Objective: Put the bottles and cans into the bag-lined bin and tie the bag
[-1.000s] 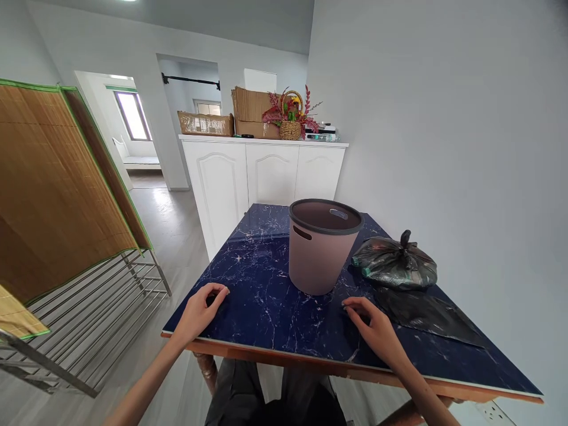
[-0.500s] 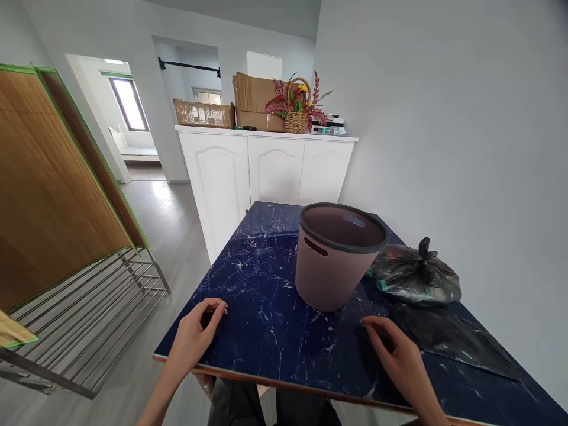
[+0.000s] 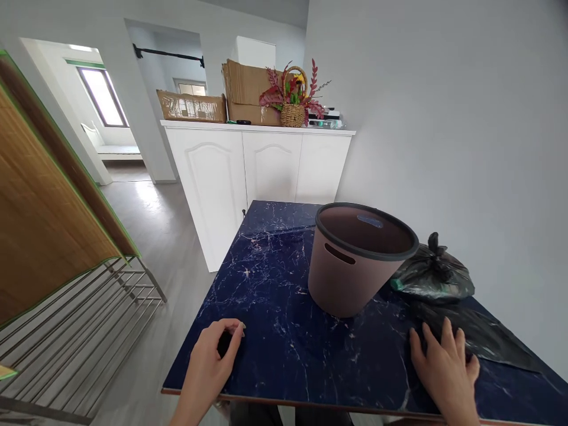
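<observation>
My left hand (image 3: 215, 361) rests at the near left of the dark blue marbled table (image 3: 270, 355). Its thumb and fingertips meet in a loose ring, with nothing seen between them. My right hand (image 3: 446, 364) lies palm down, fingers spread, at the near edge of a flat black plastic bag (image 3: 492, 340); whether it touches the bag is unclear. Between and beyond my hands stands a mauve waste bin (image 3: 341, 284), upright, with a dark rim and slotted handles. Behind it to the right sits a knotted black bag (image 3: 437, 275), its contents partly showing through.
A white cabinet (image 3: 213, 177) stands past the table, bearing cardboard boxes (image 3: 248, 89) and a flower basket (image 3: 293, 114). On the left is a metal rack (image 3: 110, 319) with a bamboo mat (image 3: 48, 219) on it. The wall borders the table's right side.
My right hand has moved right to the flat black bag, and its fingers have opened out. My left hand keeps its pinch. The view has shifted, and the bin appears slightly nearer.
</observation>
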The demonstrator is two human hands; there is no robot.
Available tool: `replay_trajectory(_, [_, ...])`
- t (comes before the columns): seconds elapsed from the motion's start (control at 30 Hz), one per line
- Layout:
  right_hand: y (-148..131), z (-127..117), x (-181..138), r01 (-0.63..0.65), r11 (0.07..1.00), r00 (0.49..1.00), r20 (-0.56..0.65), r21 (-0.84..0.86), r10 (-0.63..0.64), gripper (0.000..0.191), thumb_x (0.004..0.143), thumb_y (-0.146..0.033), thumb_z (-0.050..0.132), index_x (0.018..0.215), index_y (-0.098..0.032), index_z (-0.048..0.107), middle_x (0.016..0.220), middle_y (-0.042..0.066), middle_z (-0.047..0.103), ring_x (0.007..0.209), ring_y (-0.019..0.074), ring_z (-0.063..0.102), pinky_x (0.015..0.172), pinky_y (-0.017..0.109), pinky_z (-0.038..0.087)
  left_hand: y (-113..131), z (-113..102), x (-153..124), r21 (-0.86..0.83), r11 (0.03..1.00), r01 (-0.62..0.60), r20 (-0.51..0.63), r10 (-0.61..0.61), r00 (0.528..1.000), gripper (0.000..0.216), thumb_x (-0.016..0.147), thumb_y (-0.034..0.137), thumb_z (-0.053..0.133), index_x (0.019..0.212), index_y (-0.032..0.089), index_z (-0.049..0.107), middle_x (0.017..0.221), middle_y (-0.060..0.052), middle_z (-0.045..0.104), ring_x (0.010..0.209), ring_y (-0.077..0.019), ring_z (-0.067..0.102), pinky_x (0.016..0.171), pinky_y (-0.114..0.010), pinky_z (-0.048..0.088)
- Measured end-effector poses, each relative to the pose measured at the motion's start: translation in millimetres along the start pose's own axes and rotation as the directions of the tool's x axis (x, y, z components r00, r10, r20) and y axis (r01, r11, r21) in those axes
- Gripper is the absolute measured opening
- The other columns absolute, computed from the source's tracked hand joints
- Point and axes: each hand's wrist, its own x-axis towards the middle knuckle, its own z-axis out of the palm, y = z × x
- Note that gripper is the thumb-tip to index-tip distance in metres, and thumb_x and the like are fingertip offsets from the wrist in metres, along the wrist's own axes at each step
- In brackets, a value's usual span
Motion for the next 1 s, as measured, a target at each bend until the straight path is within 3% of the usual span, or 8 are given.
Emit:
replay_trajectory(0.23, [-5, 3, 3, -0.027, 0.999, 0.999, 0.028, -0.038, 0.029, 0.07, 0.105, -0.048, 0.017, 0.13, -0.01, 0.07, 0.159, 0.028, 0.052, 0.151, 0.0478, 0.044, 0.115, 0.081, 0.03, -5, 1, -2, -0.035, 0.999, 0.009, 0.071, -0.007, 0.997, 0.039, 0.1, 0.062, 0.055, 0.107, 0.029, 0.075, 0.101, -0.006, 0.078, 0.093, -0.0259, 0.074, 0.057, -0.027, 0.053])
replay_trajectory(0.43, [-7, 1, 1, 0.017, 0.999, 0.998, -0.064, 0.04, -0.014, 0.067, 0.106, -0.048, 0.018, 0.132, -0.009, 0.066, 0.153, 0.027, 0.059, 0.146, 0.0431, 0.053, 0.119, 0.078, 0.03, -4, -1, -1, -0.029, 1.0, -0.001, 0.08, 0.003, 0.997, 0.038, 0.1, 0.062, 0.055, 0.102, 0.029, 0.075, 0.099, -0.005, 0.079, 0.093, -0.0258, 0.075, 0.075, -0.033, 0.06])
replay_trajectory(0.7, [-8, 0, -3, 0.193, 0.964, 0.97, -0.183, 0.18, -0.16, 0.06, 0.109, -0.049, 0.026, 0.139, -0.013, 0.063, 0.144, 0.02, 0.069, 0.14, 0.0388, 0.061, 0.126, 0.074, 0.021, -1, -3, 5, 0.035, 0.999, -0.019, 0.084, 0.016, 0.996, 0.04, 0.098, 0.064, 0.057, 0.1, 0.03, 0.077, 0.096, -0.004, 0.08, 0.093, -0.0258, 0.076, 0.078, -0.032, 0.061])
replay_trajectory(0.83, [-18, -12, -4, 0.237, 0.878, 0.971, -0.118, 0.415, -0.207, 0.06, 0.108, -0.054, 0.039, 0.147, -0.013, 0.061, 0.15, 0.018, 0.065, 0.139, 0.0375, 0.061, 0.125, 0.066, 0.035, 4, -3, 7, 0.05, 0.998, -0.024, 0.048, 0.022, 0.999, 0.041, 0.097, 0.065, 0.058, 0.098, 0.028, 0.078, 0.096, -0.004, 0.082, 0.091, -0.0254, 0.078, 0.074, -0.029, 0.06])
replay_trajectory(1.0, [-35, -49, -6, 0.014, 0.658, 0.985, 0.102, 0.753, -0.138, 0.056, 0.102, -0.058, 0.057, 0.145, -0.025, 0.068, 0.157, 0.009, 0.061, 0.144, 0.0385, 0.056, 0.113, 0.058, 0.054, 12, -5, 10, 0.056, 0.998, -0.003, -0.006, 0.004, 1.0, 0.044, 0.094, 0.068, 0.06, 0.097, 0.027, 0.078, 0.09, -0.004, 0.082, 0.085, -0.0247, 0.078, 0.066, -0.025, 0.059])
